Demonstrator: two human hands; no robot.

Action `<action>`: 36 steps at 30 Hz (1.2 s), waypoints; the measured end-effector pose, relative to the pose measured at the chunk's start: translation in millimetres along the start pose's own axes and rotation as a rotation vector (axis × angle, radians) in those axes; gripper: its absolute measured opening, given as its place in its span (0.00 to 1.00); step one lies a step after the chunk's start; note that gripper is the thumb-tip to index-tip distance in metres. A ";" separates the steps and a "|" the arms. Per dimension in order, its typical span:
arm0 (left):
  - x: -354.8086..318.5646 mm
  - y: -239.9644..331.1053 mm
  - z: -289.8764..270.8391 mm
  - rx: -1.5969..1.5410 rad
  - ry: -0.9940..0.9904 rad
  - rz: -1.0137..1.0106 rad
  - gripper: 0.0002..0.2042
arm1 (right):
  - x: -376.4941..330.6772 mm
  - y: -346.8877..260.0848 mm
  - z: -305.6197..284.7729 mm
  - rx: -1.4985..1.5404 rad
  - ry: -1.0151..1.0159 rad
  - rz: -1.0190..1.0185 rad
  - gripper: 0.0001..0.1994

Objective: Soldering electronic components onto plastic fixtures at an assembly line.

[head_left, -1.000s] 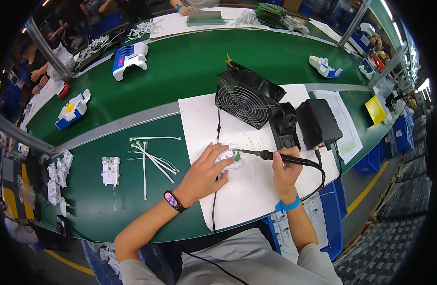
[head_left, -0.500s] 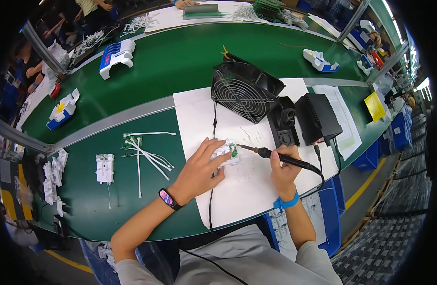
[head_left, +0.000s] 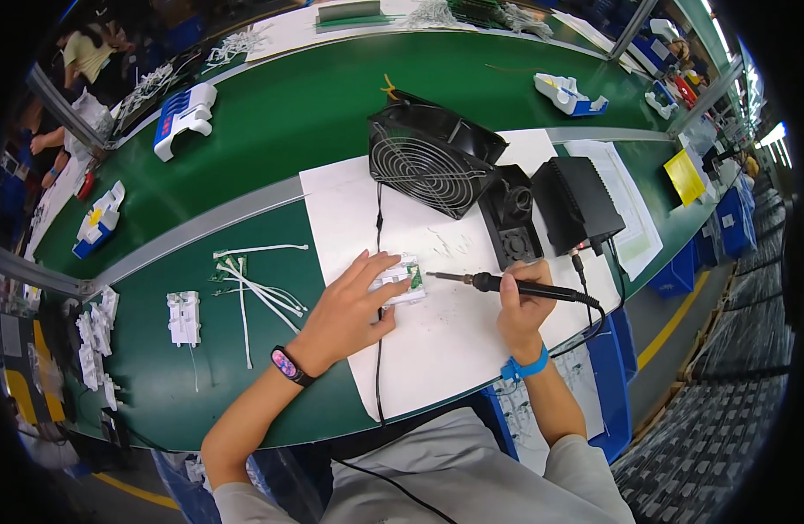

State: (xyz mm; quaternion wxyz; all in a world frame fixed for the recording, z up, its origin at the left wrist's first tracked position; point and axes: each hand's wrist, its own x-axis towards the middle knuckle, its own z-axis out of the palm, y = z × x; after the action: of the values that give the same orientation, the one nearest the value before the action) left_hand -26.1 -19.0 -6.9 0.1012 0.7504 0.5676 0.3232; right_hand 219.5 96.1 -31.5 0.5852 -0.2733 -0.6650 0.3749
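Note:
My left hand (head_left: 345, 306) lies over a white plastic housing (head_left: 409, 297) on the white sheet, its fingers across the top and its thumb at the near side. A small green circuit board (head_left: 414, 277) sits at the housing's right end. In my right hand (head_left: 522, 313) is a soldering iron (head_left: 491, 282) with a black handle, held like a pen. Its metal tip points left, just beside the board, with a slight gap. The fingers partly hide the housing.
Beyond my hands stand a black fan (head_left: 432, 166), a soldering iron stand (head_left: 512, 227) and a black power unit (head_left: 578, 205). Leftward lie white cables (head_left: 261, 297) and another white housing (head_left: 184, 318). Blue-and-white casings (head_left: 185, 118) rest on the far green surface. The iron's cord loops rightward.
The whole view has shifted slightly. The iron's tip has drawn a little away from the board, and the iron lies more level. My left hand keeps its hold on the housing.

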 end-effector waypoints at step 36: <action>20.8 24.6 20.8 0.084 0.099 -0.069 0.20 | -1.9 -11.0 0.6 -0.025 0.175 0.063 0.06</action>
State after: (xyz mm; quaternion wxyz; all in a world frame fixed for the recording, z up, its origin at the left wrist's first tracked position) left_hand 8.7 -3.7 -2.5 0.0526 0.7172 0.6105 0.3320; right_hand 220.1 88.2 -23.6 0.6256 -0.3332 -0.6069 0.3596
